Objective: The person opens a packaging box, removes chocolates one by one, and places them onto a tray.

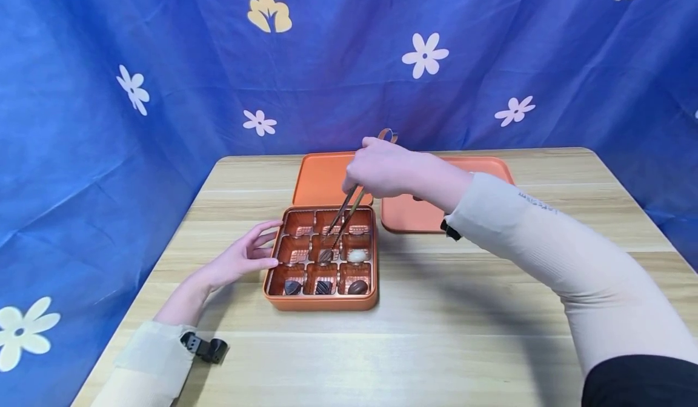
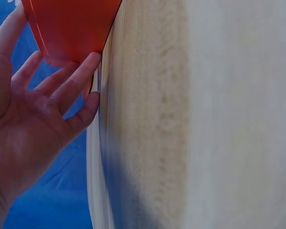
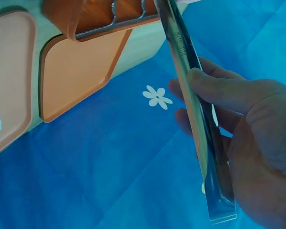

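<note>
An orange box [image 1: 322, 303] with nine compartments stands on the table. Dark chocolates fill the front row's compartments; a striped dark chocolate [image 1: 325, 256] sits in the centre one and a white chocolate [image 1: 357, 255] to its right. My left hand [image 1: 240, 258] rests its extended fingertips and thumb against the box's left side, also visible in the left wrist view. My right hand [image 1: 382, 168] grips long metal tongs [image 3: 196, 119] between thumb and fingers. Their arms point down into the box, slightly parted, with the tips by the centre compartment above the striped chocolate.
Directly behind the box lies an orange lid [image 1: 324, 180]. A pink tray [image 1: 406, 216] is at the back right, partly hidden by my right forearm, with a dark piece on it. A blue flowered curtain [image 1: 338, 80] hangs behind the wooden table [image 1: 420, 346].
</note>
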The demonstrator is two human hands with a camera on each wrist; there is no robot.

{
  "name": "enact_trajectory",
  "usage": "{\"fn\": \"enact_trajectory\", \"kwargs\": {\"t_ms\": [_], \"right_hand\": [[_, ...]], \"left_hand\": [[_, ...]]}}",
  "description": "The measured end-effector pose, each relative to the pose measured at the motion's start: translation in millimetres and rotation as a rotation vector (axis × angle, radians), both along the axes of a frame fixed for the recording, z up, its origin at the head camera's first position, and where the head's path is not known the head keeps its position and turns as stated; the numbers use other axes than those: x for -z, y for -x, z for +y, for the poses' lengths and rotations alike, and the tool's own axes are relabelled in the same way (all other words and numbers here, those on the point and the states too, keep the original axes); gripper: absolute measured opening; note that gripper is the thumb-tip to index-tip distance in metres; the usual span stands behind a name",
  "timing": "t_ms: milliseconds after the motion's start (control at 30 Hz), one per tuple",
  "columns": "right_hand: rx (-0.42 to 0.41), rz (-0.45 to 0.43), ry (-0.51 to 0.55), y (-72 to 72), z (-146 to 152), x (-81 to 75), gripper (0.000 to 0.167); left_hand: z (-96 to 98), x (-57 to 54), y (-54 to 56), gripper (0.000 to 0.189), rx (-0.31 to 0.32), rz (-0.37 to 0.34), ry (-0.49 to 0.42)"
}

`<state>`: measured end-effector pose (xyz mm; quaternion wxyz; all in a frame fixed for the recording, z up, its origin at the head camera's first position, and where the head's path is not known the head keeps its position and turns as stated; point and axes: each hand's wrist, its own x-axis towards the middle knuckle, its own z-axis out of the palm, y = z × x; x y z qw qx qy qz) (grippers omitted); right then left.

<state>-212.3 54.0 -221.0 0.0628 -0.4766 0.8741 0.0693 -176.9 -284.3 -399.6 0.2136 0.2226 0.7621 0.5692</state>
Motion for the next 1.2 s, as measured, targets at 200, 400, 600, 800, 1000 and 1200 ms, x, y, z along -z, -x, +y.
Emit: {"fn": "enact_trajectory", "kwargs": {"t_ms": [200,400,600,800,1000,1200], "right_hand": [[0.027,-0.010,-0.058,-1.3,-5.9,5.2,0.044],[0.019,0.018,-0.109,-3.2,-19.1,15.6,0.048],[0.018,0.029,-0.137,-4.7,-27.8,22.6,0.048],[0.004,0.041,-0.117,-4.5,-26.8,25.2,0.046],[-0.008,0.041,-0.116,-4.8,-21.3,23.2,0.048],[-0.005,0.029,-0.079,-4.9,-10.7,14.6,0.047]], "left_hand": [[-0.8,-0.5,0.0,0.073,0.002,-0.011,-0.003],[-0.2,-1.3,-0.4,0.075,0.004,-0.002,-0.004],[0.8,-2.6,-0.7,0.074,0.001,-0.006,-0.007],[0.4,-2.3,-0.4,0.075,0.000,-0.014,-0.011],[-0.3,-0.9,0.5,0.075,0.002,-0.021,-0.017],[-0.7,-1.4,0.2,0.074,0.003,-0.017,-0.010]]}}
